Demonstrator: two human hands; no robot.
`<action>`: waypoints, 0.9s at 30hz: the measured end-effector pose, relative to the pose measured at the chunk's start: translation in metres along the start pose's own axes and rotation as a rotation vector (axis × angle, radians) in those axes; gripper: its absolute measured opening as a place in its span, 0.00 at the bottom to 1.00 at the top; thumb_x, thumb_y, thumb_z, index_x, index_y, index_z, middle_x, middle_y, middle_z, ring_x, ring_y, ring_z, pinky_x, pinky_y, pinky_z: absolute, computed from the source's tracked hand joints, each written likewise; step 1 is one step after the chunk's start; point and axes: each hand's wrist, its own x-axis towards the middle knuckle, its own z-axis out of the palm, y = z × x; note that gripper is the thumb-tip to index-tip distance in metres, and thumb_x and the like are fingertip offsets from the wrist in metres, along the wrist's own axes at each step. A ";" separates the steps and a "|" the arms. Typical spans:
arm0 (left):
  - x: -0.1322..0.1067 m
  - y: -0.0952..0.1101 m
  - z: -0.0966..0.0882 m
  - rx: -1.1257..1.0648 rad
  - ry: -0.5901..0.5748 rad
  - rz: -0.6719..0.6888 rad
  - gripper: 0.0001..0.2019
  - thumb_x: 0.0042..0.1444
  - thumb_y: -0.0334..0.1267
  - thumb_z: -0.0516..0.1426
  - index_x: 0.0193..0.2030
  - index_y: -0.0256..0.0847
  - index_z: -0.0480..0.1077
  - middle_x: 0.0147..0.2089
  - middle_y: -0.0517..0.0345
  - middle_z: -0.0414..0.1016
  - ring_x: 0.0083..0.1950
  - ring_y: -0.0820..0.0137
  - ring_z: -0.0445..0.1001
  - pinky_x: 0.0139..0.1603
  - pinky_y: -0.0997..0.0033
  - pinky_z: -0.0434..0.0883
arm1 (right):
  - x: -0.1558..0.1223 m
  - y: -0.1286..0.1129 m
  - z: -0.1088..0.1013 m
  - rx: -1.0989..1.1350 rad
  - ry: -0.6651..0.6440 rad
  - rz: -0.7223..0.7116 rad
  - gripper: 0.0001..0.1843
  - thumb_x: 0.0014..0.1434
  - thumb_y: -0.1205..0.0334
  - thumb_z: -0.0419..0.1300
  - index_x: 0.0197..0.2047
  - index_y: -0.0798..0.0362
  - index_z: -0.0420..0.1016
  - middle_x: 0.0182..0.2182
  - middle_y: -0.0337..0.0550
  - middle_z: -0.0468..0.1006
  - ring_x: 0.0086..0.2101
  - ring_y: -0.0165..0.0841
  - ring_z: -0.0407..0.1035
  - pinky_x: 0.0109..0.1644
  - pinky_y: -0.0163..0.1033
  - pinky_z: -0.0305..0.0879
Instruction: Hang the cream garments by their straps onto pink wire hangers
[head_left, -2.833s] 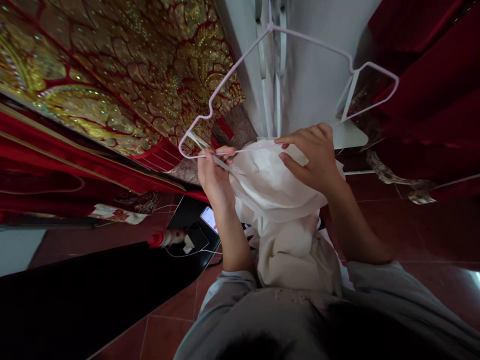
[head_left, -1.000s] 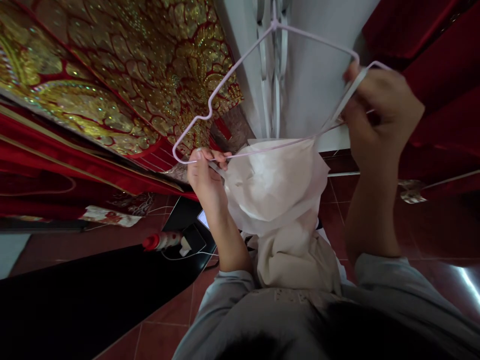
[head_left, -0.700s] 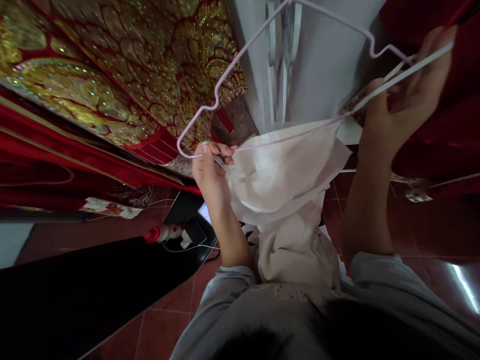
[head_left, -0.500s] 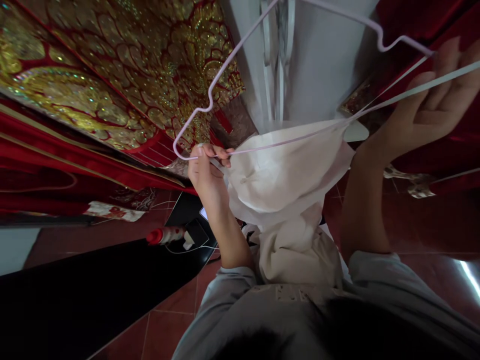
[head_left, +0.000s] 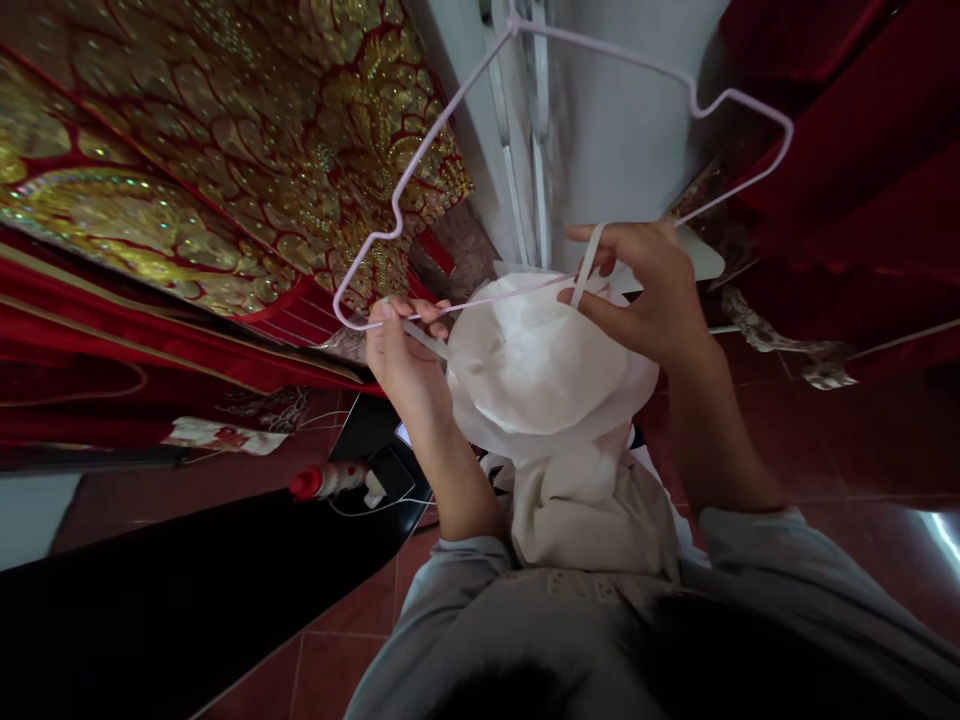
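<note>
A pale pink wire hanger (head_left: pixel 442 132) hangs in front of me, its hook up by a white pillar. A white garment (head_left: pixel 547 375) droops from the hanger's lower bar. My left hand (head_left: pixel 401 350) is closed on the bar's left end together with one white strap. My right hand (head_left: pixel 649 290) is at the middle of the bar, fingers pinching the other white strap (head_left: pixel 587 262), which loops up over them.
A red and gold embroidered garment (head_left: pixel 225 170) hangs at the left, dark red cloth (head_left: pixel 862 170) at the right. Below lie a black surface (head_left: pixel 187 600) with a phone and charger (head_left: pixel 382 470), a red-capped object (head_left: pixel 322 482), and red floor tiles (head_left: pixel 825 440).
My right hand drew the strap far out to the upper right, then came back to the middle of the hanger bar with the strap looped in its fingers. The left hand stayed put.
</note>
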 end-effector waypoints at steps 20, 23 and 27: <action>0.050 0.044 -0.018 0.501 -0.276 0.273 0.05 0.65 0.26 0.72 0.44 0.39 0.84 0.34 0.59 0.79 0.31 0.72 0.73 0.32 0.72 0.70 | -0.010 0.004 0.004 -0.028 0.076 0.015 0.28 0.70 0.38 0.62 0.66 0.42 0.74 0.42 0.43 0.86 0.42 0.46 0.78 0.60 0.64 0.69; 0.063 0.043 -0.007 0.517 -0.300 0.234 0.18 0.71 0.18 0.62 0.30 0.37 0.76 0.22 0.66 0.65 0.21 0.76 0.58 0.22 0.72 0.55 | -0.012 0.004 0.002 -0.028 0.036 0.066 0.28 0.70 0.39 0.62 0.68 0.40 0.72 0.44 0.44 0.85 0.47 0.49 0.78 0.63 0.65 0.67; 0.071 0.024 -0.004 0.248 -0.069 0.119 0.26 0.73 0.13 0.46 0.29 0.36 0.75 0.23 0.63 0.66 0.20 0.76 0.59 0.23 0.73 0.58 | -0.013 0.006 0.001 -0.018 0.002 0.047 0.29 0.70 0.39 0.62 0.69 0.41 0.72 0.48 0.46 0.86 0.49 0.50 0.78 0.64 0.63 0.68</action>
